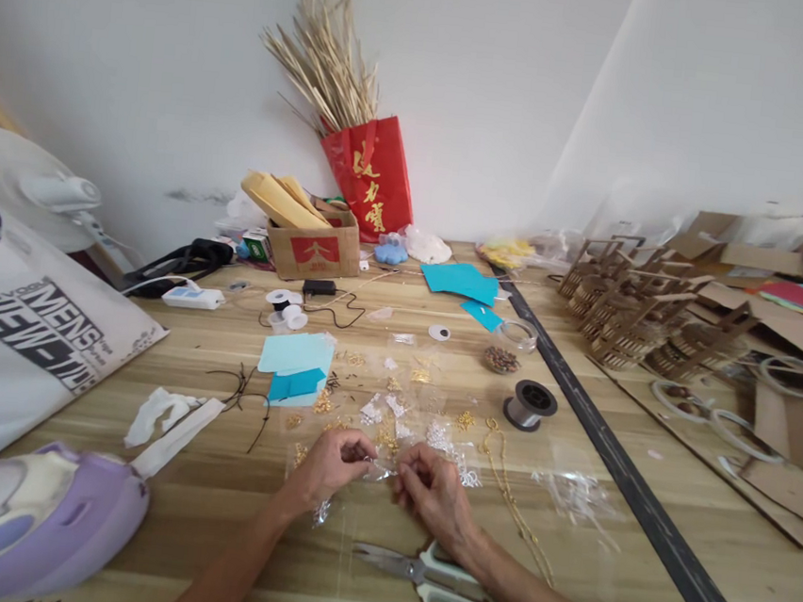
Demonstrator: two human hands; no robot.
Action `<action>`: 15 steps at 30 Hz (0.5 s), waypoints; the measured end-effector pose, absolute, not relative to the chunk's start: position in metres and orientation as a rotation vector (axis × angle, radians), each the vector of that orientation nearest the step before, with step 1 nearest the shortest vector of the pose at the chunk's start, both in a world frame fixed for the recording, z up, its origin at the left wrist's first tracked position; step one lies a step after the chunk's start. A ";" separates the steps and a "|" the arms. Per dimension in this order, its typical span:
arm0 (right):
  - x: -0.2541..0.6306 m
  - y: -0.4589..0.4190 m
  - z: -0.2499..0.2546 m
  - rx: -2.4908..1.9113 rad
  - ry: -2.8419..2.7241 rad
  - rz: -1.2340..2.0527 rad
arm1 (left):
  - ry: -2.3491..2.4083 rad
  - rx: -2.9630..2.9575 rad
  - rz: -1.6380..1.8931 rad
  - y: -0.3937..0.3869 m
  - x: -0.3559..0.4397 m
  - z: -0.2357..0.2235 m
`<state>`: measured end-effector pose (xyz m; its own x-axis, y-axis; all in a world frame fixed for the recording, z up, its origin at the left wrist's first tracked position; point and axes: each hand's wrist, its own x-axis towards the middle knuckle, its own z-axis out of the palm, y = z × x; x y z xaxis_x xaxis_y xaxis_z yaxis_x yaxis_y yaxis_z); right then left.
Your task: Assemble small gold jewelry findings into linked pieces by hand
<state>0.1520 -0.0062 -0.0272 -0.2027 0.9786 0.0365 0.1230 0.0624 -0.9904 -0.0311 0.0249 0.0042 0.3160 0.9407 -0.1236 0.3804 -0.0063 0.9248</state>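
My left hand [334,470] is closed, thumb and fingers pinched at one end of a small shiny clear piece [378,470], which looks like a plastic bag. At its other end my right hand [434,495] pinches too, so the piece spans the gap between my fingertips. Whatever may be inside it is too small to tell. Just beyond my hands lie small piles of gold beads [388,437] and white pieces [441,437]. A gold chain [506,500] runs along the table to the right. Scissors [431,583] with pale handles rest partly under my right forearm.
A spool of wire [530,405] and a dish of brown beads [502,359] stand to the right. Several woven bamboo baskets [628,304] crowd the far right. Blue card sheets [295,355] lie on the left, and a purple-and-white appliance [68,515] sits at the near left.
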 end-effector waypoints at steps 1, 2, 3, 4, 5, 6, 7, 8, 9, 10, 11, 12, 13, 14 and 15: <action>0.152 -0.006 -0.028 -1.163 -1.464 1.264 | 1.216 1.544 0.700 0.025 -0.032 0.006; 0.152 -0.005 -0.028 -1.161 -1.452 1.272 | 1.195 1.517 0.702 0.026 -0.032 0.006; 0.152 -0.005 -0.029 -1.156 -1.440 1.277 | 1.177 1.495 0.703 0.026 -0.033 0.007; 0.152 -0.005 -0.029 -1.150 -1.428 1.284 | 1.164 1.479 0.703 0.027 -0.033 0.007; 0.152 -0.004 -0.029 -1.142 -1.417 1.291 | 1.155 1.465 0.704 0.027 -0.034 0.007; 0.152 -0.004 -0.029 -1.132 -1.407 1.300 | 1.149 1.452 0.707 0.028 -0.034 0.006; 0.153 -0.004 -0.029 -1.122 -1.398 1.310 | 1.142 1.442 0.709 0.029 -0.035 0.005; 0.153 -0.004 -0.029 -1.115 -1.388 1.320 | 1.136 1.433 0.708 0.029 -0.035 0.004; 0.153 -0.004 -0.028 -1.111 -1.379 1.328 | 1.131 1.427 0.706 0.030 -0.036 0.003; 0.153 -0.004 -0.027 -1.109 -1.371 1.335 | 1.128 1.422 0.702 0.031 -0.036 0.002; 0.153 -0.004 -0.027 -1.111 -1.363 1.341 | 1.126 1.419 0.699 0.031 -0.036 0.001; 0.153 -0.004 -0.026 -1.114 -1.355 1.346 | 1.125 1.419 0.698 0.031 -0.036 0.001; 0.153 -0.004 -0.026 -1.114 -1.348 1.351 | 1.124 1.419 0.698 0.031 -0.037 0.000; 0.153 -0.004 -0.025 -1.113 -1.342 1.353 | 1.122 1.420 0.699 0.031 -0.037 0.001; 0.153 -0.004 -0.025 -1.109 -1.335 1.354 | 1.119 1.422 0.699 0.031 -0.037 0.001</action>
